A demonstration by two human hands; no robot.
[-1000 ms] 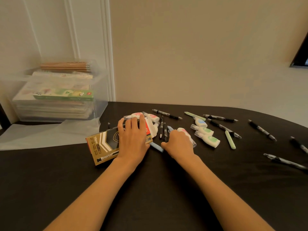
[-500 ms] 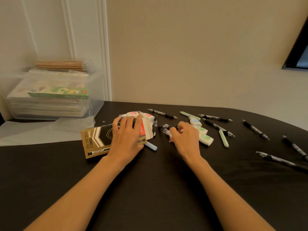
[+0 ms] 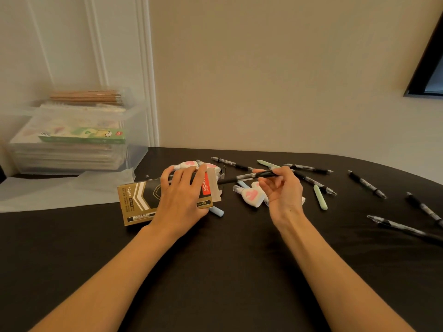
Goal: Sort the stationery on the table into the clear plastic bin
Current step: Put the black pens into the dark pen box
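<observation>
Black pen (image 3: 242,178) in right hand (image 3: 284,195)

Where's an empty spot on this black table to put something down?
The near table between the forearms is bare, also left of the pen box, below the plastic sheet. Crowded: beyond the left hand and right hand, and rightward, where pens lie scattered.

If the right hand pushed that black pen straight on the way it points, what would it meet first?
Most likely the open end of the gold pen box, which the left hand presses. The right hand aims the black pen leftward at it, though depth is unclear.
</observation>
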